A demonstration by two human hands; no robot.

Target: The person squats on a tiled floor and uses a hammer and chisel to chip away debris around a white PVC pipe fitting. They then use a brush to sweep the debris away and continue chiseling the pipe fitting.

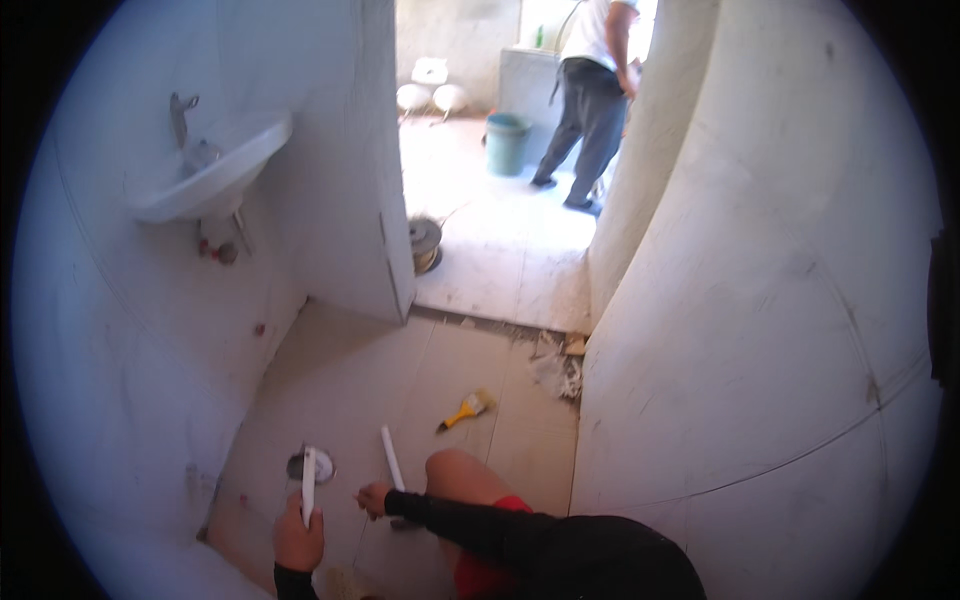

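Observation:
My left hand (298,538) is closed around the lower part of a narrow white strip (309,488), which points up and away from me. Its far end overlaps a round floor opening with a white and dark rim (324,466). To the right, my right hand (372,500) has its fingers pinched together; anything between them is too small to name. Beyond my right wrist a slim white rod (390,452) lies on the tiles, and a dark piece (404,523) shows on the wrist's near side. Whether the two are joined is hidden. A yellow-handled paintbrush (464,410) lies farther off.
A white washbasin (215,165) hangs on the left wall. Rubble and crumpled scraps (553,368) lie by the doorway's right edge. Past the threshold are a cable spool (425,246), a pale green bucket (506,145) and a standing person (587,110). Walls close in on both sides.

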